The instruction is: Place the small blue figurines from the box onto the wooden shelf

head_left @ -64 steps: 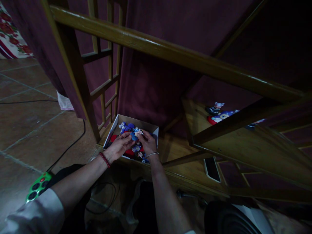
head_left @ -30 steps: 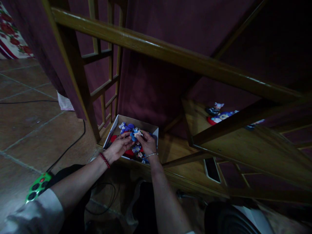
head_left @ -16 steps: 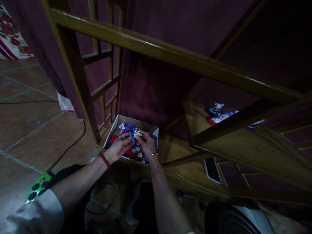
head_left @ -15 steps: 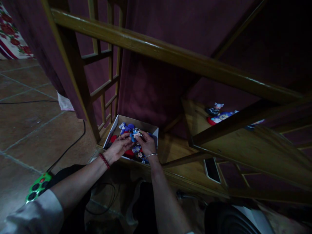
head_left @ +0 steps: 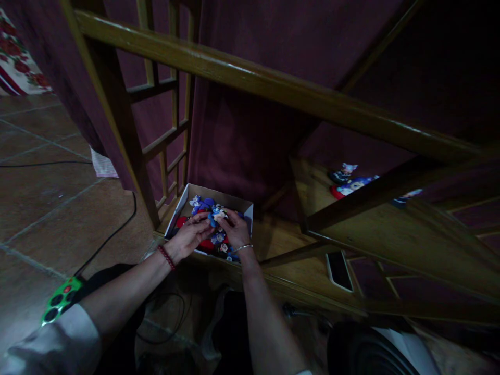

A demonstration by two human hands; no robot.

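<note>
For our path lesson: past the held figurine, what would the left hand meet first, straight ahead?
Probably the right hand, which also touches the blue figurine; depth is hard to judge.

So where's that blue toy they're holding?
In the head view, left of centre: the left hand and right hand hold the blue toy over the white box.

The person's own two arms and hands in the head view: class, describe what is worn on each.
The bare left hand has a dark red beaded bracelet at its wrist and a pale grey fabric sleeve further up. The bare right hand has a thin silver-coloured bracelet.
</note>
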